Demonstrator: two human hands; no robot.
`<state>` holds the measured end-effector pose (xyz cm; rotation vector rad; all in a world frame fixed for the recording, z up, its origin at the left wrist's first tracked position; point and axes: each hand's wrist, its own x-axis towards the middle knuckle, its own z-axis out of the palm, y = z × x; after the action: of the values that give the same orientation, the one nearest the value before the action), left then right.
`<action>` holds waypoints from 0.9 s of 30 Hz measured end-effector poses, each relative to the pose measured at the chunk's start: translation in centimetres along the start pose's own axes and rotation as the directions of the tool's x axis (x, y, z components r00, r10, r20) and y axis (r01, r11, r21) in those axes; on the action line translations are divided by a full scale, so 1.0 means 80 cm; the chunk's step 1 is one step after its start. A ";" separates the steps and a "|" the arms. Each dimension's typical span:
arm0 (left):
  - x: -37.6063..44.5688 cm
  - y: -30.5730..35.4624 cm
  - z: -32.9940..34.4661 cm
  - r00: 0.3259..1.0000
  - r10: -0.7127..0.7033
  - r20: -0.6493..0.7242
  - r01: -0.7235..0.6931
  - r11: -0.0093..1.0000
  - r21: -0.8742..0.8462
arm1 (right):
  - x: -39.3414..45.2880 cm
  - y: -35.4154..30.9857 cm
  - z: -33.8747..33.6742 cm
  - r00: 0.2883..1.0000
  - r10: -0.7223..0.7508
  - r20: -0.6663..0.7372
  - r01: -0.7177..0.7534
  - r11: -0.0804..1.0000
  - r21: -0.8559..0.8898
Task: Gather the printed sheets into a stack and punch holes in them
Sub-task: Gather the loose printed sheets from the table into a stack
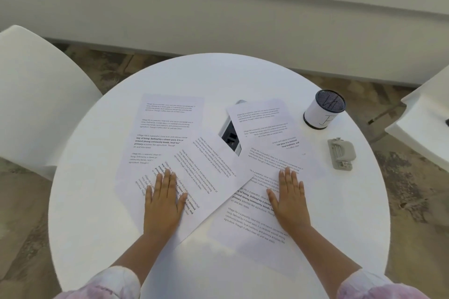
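Observation:
Several printed sheets lie spread and overlapping on the round white table (97, 213). One sheet (167, 126) lies at the back left, a tilted sheet (209, 167) in the middle, one (262, 121) at the back right, and one (255, 223) at the front right. My left hand (164, 199) rests flat, fingers together, on the tilted middle sheet. My right hand (288, 195) lies flat on the front right sheet. A grey hole punch (341, 153) sits on the table's right side, apart from the papers and from my hands.
A cylindrical pen holder (323, 111) with a dark mesh rim stands at the back right. A power socket panel (230, 136) in the table's centre is partly covered by sheets. White chairs (36, 94) stand left and right (427, 124) of the table.

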<state>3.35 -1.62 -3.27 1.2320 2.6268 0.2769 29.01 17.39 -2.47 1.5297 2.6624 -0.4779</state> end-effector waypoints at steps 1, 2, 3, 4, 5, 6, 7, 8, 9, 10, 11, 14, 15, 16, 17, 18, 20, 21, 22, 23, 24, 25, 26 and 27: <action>0.000 0.001 0.001 1.000 0.002 -0.006 -0.002 1.000 0.008 | 0.000 0.000 0.000 1.000 -0.001 -0.001 0.001 1.000 0.002; -0.001 0.001 0.001 1.000 0.003 -0.009 -0.003 1.000 0.015 | 0.000 0.000 0.000 1.000 -0.001 -0.004 0.001 1.000 0.005; -0.001 0.001 0.002 1.000 0.003 -0.011 -0.003 1.000 0.015 | 0.000 0.000 -0.001 1.000 -0.002 -0.005 0.002 1.000 0.003; 0.000 0.001 0.002 1.000 0.000 -0.008 0.000 1.000 0.014 | 0.000 0.000 -0.001 1.000 0.000 -0.006 0.000 1.000 0.008; 0.000 0.000 0.002 1.000 0.000 -0.004 0.000 1.000 0.012 | 0.001 0.000 -0.002 1.000 0.006 -0.002 -0.006 1.000 0.018; 0.000 0.000 0.002 1.000 0.002 0.001 -0.002 1.000 0.012 | 0.002 -0.003 -0.004 1.000 0.016 0.001 -0.016 1.000 0.026; 0.000 0.000 0.002 1.000 0.006 0.000 -0.006 1.000 0.012 | 0.003 -0.006 -0.005 0.999 0.033 -0.001 -0.033 0.999 0.028; 0.000 0.000 0.001 1.000 0.011 0.001 -0.011 1.000 0.009 | 0.003 -0.012 -0.007 0.999 0.047 -0.019 -0.046 0.999 0.024; 0.000 0.000 0.001 1.000 0.014 0.002 -0.014 1.000 0.006 | 0.002 -0.020 -0.010 0.997 0.049 -0.057 -0.048 0.999 0.023; 0.000 0.001 0.001 1.000 0.016 0.000 -0.016 1.000 0.004 | 0.000 -0.030 -0.013 0.993 0.045 -0.113 -0.042 0.999 0.033; 0.000 0.001 0.001 1.000 0.018 0.000 -0.018 1.000 0.000 | -0.002 -0.040 -0.017 0.984 0.038 -0.174 -0.029 0.998 0.057; -0.001 0.000 0.001 1.000 0.020 -0.005 -0.020 0.999 -0.038 | -0.012 -0.077 -0.033 0.993 0.080 -0.087 -0.055 0.964 0.260; -0.001 0.000 0.002 1.000 0.023 -0.018 -0.024 0.998 -0.054 | -0.013 -0.090 -0.036 0.993 0.109 0.035 -0.114 0.936 0.333; -0.002 0.002 0.001 0.999 0.026 -0.032 -0.029 0.997 -0.073 | -0.012 -0.101 -0.036 0.980 0.134 0.145 -0.180 0.908 0.379; -0.002 0.003 0.001 0.999 0.030 -0.042 -0.033 0.995 -0.093 | -0.011 -0.110 -0.035 0.961 0.152 0.229 -0.239 0.874 0.422; -0.001 0.006 -0.001 0.998 0.038 -0.051 -0.043 0.993 -0.114 | -0.009 -0.118 -0.033 0.940 0.172 0.296 -0.302 0.823 0.481; -0.001 0.015 -0.009 0.996 0.075 -0.055 -0.083 0.986 -0.145 | -0.007 -0.131 -0.030 0.898 0.185 0.399 -0.411 0.675 0.613; -0.001 0.022 -0.015 0.994 0.097 -0.055 -0.105 0.981 -0.161 | -0.005 -0.134 -0.029 0.889 0.178 0.421 -0.433 0.625 0.650; 0.000 0.029 -0.021 0.991 0.118 -0.064 -0.127 0.976 -0.176 | -0.003 -0.136 -0.029 0.891 0.167 0.423 -0.431 0.609 0.666; 0.002 0.035 -0.027 0.987 0.139 -0.081 -0.151 0.971 -0.183 | -0.002 -0.136 -0.029 0.896 0.160 0.415 -0.419 0.616 0.667; 0.004 0.039 -0.034 0.983 0.156 -0.093 -0.171 0.968 -0.186 | 0.000 -0.135 -0.030 0.903 0.156 0.401 -0.403 0.635 0.659; 0.009 0.040 -0.039 0.981 0.169 -0.100 -0.185 0.965 -0.188 | 0.001 -0.134 -0.031 0.909 0.155 0.388 -0.387 0.662 0.642; 0.015 0.038 -0.045 0.980 0.171 -0.103 -0.188 0.964 -0.190 | 0.003 -0.131 -0.032 0.914 0.154 0.377 -0.371 0.692 0.619; 0.024 0.033 -0.049 0.980 0.167 -0.111 -0.185 0.965 -0.186 | 0.003 -0.127 -0.034 0.918 0.151 0.367 -0.356 0.720 0.595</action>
<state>3.00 1.24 0.99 1.4165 2.4952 0.6235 20.60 13.59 2.62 1.7442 2.0843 -1.6060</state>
